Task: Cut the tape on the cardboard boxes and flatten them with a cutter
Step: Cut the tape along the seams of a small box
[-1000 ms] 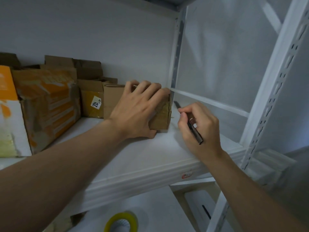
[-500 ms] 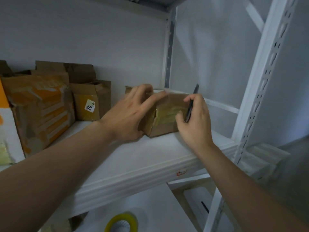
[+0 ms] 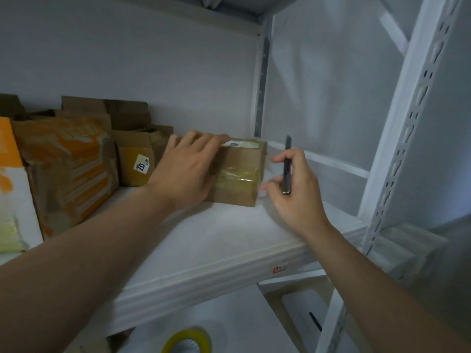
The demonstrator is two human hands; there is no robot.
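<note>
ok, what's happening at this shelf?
A person works at a white shelf. Their left hand presses on a small taped box, steadying it. Their right hand holds the cutter upright beside the box, clear of it. The tape looks intact, so no cut yet. Other boxes stand to the left.

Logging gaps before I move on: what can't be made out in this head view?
All in the head view:
Small taped brown cardboard box: left side hidden by left hand.
Slim dark cutter in right hand: blade too small, blurred.
Yellow tape roll: cut off by bottom edge.
</note>
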